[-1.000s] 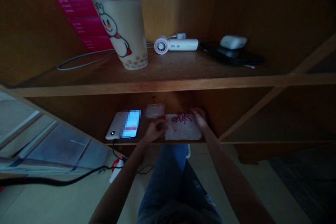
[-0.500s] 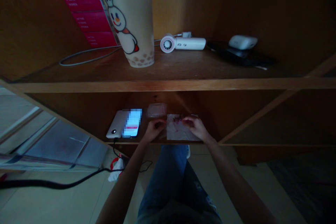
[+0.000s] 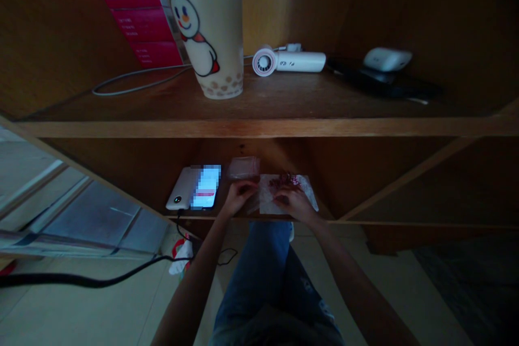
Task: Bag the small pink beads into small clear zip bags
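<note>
On the lower shelf, my left hand (image 3: 239, 196) is closed, thumb and fingers curled together, on what looks like a clear plastic bag (image 3: 253, 204). To its right lies a white sheet (image 3: 266, 205) with a heap of small dark red and pinkish pieces (image 3: 286, 180) at its far side. My right hand (image 3: 295, 203) is over this sheet, just in front of the heap, with fingertips pinched and pointing left. Whatever is between those fingertips is too small and dim to name. Behind my left hand rests a stack of clear plastic bags (image 3: 243, 166).
A lit phone (image 3: 206, 188) and a white power bank (image 3: 180, 189) with a black cable lie to the left. On the upper shelf stand a bubble tea cup (image 3: 214, 38) and pink boxes (image 3: 140, 11), beside a white handheld fan (image 3: 290, 61) and a white earbud case (image 3: 387, 59).
My right hand has moved left and nearer to me across the white sheet, so more of the red heap shows. The left hand stays nearly in place. The view has shifted slightly.
</note>
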Tool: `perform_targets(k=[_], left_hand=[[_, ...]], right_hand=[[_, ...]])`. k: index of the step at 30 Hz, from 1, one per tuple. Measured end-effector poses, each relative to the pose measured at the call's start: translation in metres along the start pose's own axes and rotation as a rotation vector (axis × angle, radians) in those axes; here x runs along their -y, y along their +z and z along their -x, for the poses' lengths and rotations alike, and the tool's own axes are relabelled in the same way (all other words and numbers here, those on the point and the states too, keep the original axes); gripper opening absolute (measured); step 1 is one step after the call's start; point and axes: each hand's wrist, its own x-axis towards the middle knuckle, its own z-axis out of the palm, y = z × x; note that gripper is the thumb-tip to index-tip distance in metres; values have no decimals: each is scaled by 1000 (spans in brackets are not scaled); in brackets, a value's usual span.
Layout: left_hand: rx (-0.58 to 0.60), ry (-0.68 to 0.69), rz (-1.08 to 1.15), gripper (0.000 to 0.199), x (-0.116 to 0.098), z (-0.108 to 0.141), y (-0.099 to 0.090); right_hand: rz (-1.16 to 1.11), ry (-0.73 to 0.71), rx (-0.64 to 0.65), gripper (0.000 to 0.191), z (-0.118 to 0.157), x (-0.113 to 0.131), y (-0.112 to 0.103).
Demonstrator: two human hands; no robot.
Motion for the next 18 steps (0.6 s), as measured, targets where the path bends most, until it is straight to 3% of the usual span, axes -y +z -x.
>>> perform_targets(k=[9, 18], left_hand=[[35, 48, -4, 14, 4, -1, 2], [40, 84, -36, 18, 0, -1, 3]], right_hand=[[-497, 160, -122, 15, -10, 0, -2], [-602, 168, -112, 14, -17, 15, 2]])
